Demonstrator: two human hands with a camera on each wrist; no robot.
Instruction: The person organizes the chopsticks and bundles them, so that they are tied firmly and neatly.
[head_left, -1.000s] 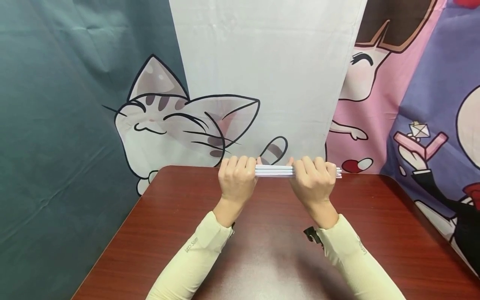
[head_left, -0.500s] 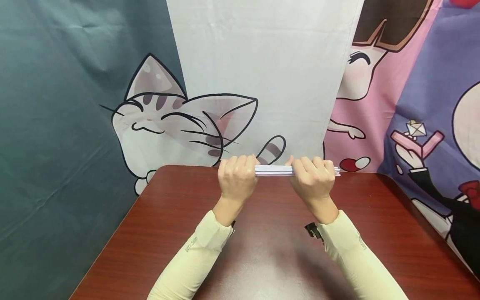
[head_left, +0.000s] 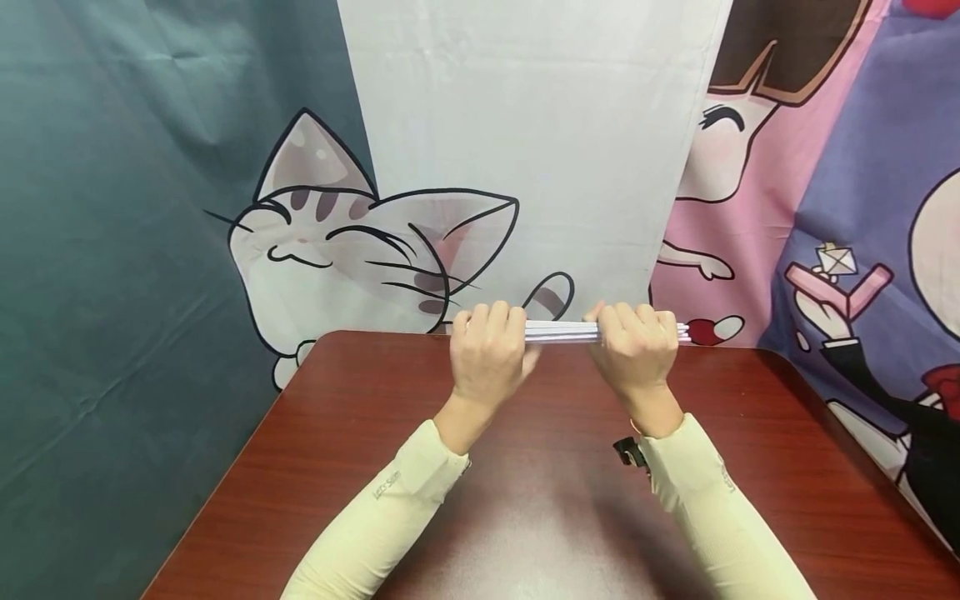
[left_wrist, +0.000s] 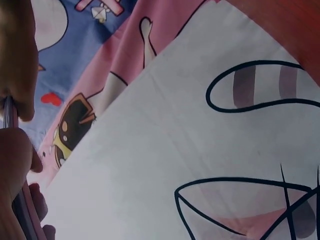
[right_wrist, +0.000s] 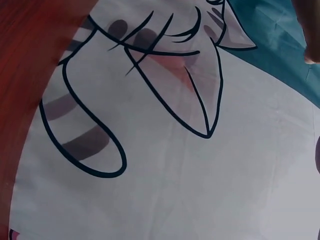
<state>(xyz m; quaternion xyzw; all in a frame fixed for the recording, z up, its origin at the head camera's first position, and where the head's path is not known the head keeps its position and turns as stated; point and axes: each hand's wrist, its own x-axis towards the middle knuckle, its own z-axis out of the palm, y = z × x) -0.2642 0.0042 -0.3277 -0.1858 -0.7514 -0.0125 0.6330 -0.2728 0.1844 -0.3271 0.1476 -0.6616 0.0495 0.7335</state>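
Note:
Both hands hold a bundle of thin white sticks (head_left: pixel 562 332) level above the table's far edge. My left hand (head_left: pixel 487 354) grips the left end, fingers curled over the top and the thumb showing below. The right hand (head_left: pixel 637 346) curls round the bundle near its right end, where several separate tips stick out. A short stretch of sticks shows between the fists. At the left edge of the left wrist view, the sticks (left_wrist: pixel 10 115) run between two partly cut-off hands. In the right wrist view only slivers of a hand (right_wrist: pixel 309 30) appear at the right edge.
A reddish-brown wooden table (head_left: pixel 360 433) with rounded far corners lies under the forearms. Behind it hangs a printed cloth backdrop (head_left: pixel 540 142) with a cartoon cat and figures. A black strap piece (head_left: pixel 630 452) shows at the right wrist.
Both hands and the bundle have shifted slightly right and up. The left thumb, earlier showing above the sticks, is now seen below them.

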